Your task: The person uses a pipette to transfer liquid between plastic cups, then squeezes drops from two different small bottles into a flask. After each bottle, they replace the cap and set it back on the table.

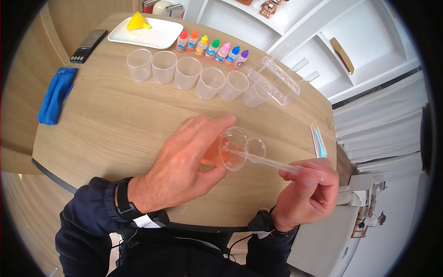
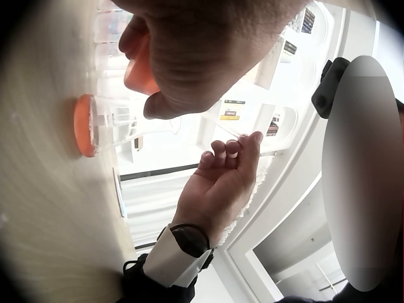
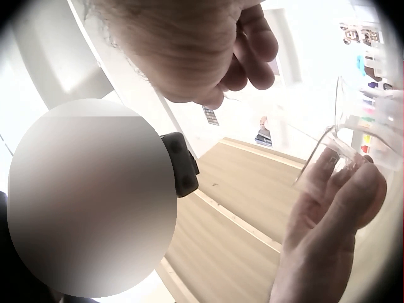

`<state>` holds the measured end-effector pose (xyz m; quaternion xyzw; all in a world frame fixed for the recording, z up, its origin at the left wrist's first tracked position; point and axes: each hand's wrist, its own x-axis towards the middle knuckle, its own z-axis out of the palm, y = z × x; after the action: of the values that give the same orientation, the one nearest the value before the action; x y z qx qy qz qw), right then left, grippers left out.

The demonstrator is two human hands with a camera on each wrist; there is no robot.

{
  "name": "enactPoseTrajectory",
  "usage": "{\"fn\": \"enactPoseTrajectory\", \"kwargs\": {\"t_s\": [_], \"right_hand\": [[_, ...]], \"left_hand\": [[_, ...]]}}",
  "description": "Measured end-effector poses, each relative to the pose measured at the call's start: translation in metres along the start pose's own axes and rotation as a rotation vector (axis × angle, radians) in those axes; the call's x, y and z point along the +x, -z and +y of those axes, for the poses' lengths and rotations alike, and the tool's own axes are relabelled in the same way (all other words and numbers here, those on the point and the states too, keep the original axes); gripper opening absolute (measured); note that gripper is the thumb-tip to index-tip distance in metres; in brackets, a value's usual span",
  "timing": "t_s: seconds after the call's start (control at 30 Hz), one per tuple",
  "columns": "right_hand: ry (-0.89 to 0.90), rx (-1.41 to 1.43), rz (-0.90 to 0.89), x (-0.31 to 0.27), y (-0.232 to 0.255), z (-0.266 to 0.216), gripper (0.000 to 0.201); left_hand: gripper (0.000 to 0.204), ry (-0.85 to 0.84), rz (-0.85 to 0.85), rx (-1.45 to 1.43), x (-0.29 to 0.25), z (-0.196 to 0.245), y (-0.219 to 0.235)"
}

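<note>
My left hand (image 1: 177,159) curls its thumb and fingers round a clear glass vessel (image 1: 240,162) with orange liquid. Its wide round rim faces up and to the right. Close beside that rim is a smaller clear round rim (image 1: 257,150). The left wrist view has a clear glass with orange liquid in its base (image 2: 83,126) standing on the table, near the held orange liquid (image 2: 142,72). My right hand (image 1: 311,191) pinches a translucent plastic pipette (image 1: 267,161) by its bulb end. In the head view the pipette's thin tip reaches inside the wide rim.
Several clear plastic cups (image 1: 187,74) form a row behind my hands. Beyond them stand small colored dropper bottles (image 1: 213,48), a white tray (image 1: 161,38) with a yellow funnel (image 1: 137,21), and a clear tube rack (image 1: 279,81). A blue cloth (image 1: 57,97) and a black scale (image 1: 88,46) lie left.
</note>
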<state>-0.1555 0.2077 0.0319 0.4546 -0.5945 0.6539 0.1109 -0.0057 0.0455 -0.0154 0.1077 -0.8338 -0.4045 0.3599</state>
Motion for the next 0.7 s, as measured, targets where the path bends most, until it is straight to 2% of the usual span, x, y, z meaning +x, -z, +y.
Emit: {"fn": "enactPoseTrajectory", "kwargs": {"t_s": [0.47, 0.7], "right_hand": [[-0.006, -0.087, -0.107, -0.0039, -0.0061, 0.0022, 0.015], [-0.03, -0.057, -0.094, -0.0038, -0.0091, 0.0056, 0.015]], "left_hand": [[0.074, 0.001, -0.003, 0.012, -0.001, 0.001, -0.0003], [0.075, 0.008, -0.012, 0.012, -0.0008, 0.001, 0.0006]]}}
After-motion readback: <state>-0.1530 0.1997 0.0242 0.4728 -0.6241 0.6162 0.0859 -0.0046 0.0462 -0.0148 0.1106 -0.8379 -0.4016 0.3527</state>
